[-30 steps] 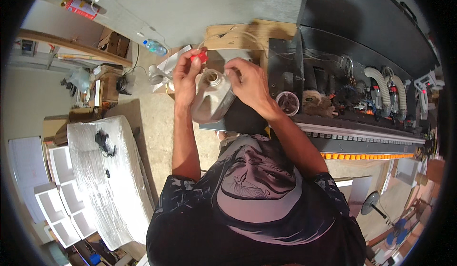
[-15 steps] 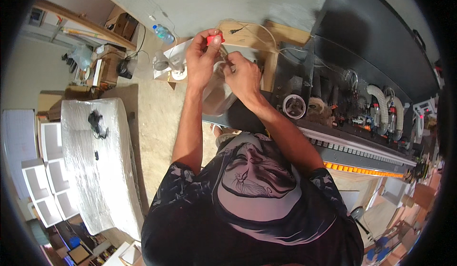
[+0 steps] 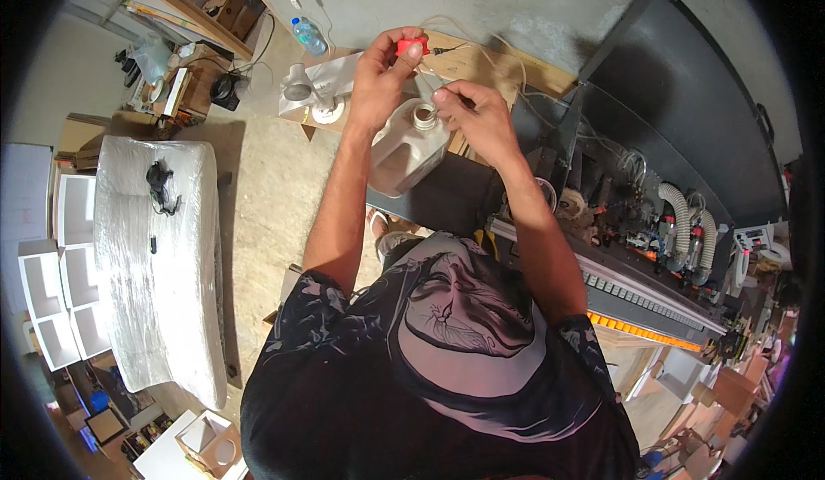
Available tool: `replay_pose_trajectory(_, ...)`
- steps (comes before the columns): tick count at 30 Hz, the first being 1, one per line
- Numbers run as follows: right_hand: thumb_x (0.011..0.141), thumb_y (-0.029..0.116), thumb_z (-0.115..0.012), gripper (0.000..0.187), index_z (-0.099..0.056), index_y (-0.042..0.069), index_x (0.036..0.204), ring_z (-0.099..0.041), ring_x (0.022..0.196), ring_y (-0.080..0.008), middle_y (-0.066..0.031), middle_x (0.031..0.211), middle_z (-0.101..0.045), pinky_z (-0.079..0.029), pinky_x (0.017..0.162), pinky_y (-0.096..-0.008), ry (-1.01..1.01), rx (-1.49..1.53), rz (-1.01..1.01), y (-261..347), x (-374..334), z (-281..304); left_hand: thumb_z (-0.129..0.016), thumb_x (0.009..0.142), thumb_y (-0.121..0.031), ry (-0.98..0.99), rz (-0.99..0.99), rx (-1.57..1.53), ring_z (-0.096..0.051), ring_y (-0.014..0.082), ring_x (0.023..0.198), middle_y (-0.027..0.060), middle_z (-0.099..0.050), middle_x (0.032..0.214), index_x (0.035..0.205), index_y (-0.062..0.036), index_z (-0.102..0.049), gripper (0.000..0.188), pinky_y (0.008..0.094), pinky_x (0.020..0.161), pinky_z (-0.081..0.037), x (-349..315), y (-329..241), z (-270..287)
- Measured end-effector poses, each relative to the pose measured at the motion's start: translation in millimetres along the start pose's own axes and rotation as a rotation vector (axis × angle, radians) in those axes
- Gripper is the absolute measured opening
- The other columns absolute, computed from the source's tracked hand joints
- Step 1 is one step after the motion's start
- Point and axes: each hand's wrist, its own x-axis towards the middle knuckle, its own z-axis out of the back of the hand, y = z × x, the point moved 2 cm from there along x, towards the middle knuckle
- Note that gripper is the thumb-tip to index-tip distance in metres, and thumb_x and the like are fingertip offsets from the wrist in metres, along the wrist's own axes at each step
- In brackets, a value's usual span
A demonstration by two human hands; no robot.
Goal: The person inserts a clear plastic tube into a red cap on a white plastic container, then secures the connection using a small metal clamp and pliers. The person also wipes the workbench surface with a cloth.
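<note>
My left hand (image 3: 384, 80) is closed on a small red cap (image 3: 412, 48), pinched between thumb and fingers, above a translucent whitish jug (image 3: 404, 155). The jug stands upright with its round neck (image 3: 424, 116) uncovered and its handle side toward the left. Beside that neck, on the right, my right hand (image 3: 483, 121) is closed in a pinch. A thin pale tube-like strip (image 3: 429, 77) runs from below the red cap to the right fingertips. What the curled fingers of the right hand cover is hidden.
An open dark machine (image 3: 601, 196) with hoses stands at the right, its black lid (image 3: 679, 93) raised. At the left lies a long plastic-wrapped piece (image 3: 159, 265). A white lamp-like fixture (image 3: 325, 106) and a water bottle (image 3: 309, 36) are beyond the left forearm.
The right hand has moved right and away from the left hand, uncovering the jug's neck. The left hand still holds the red cap. The whole view has shifted a little.
</note>
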Motion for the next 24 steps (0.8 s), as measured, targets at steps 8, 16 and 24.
replay_pose_trajectory(8, 0.108, 0.03, -0.057, 0.03, -0.067, 0.001, 0.107, -0.073, 0.087, -0.0156, -0.0095, 0.097, -0.076, -0.058, 0.072, -0.0294, -0.02, -0.046, 0.054, -14.1, 4.6, -0.9, -0.07, 0.101, -0.031, 0.012, 0.045, -0.123, -0.066, 0.0195, 0.108, 0.0104, -0.069, 0.132, 0.135, -0.0036, -0.061, 0.045, 0.0357, 0.094, -0.053, -2.0, 11.7, -0.1)
replay_pose_trajectory(16, 0.112, 0.037, -0.046, 0.037, -0.056, 0.002, 0.111, -0.072, 0.077, -0.0189, -0.0145, 0.09, -0.074, -0.058, 0.065, -0.0321, -0.077, 0.342, -0.012, 9.1, -0.4, 3.2, -0.071, 0.101, -0.026, 0.055, 0.033, -0.077, -0.068, 0.0205, 0.109, 0.0112, -0.069, 0.13, 0.135, -0.0028, -0.061, 0.043, 0.0358, 0.095, -0.053, 3.0, 12.3, -2.1)
replay_pose_trajectory(24, 0.105, 0.036, -0.065, 0.03, -0.065, 0.006, 0.098, -0.058, 0.066, -0.0103, 0.0002, 0.077, -0.06, -0.052, 0.06, -0.0268, -0.016, 0.258, -0.09, -8.3, -6.2, 17.5, -0.071, 0.1, -0.019, 0.035, -0.015, -0.132, -0.068, 0.021, 0.109, 0.0112, -0.069, 0.129, 0.133, -0.0015, -0.06, 0.039, 0.0359, 0.094, -0.054, 5.0, 26.4, -0.9)
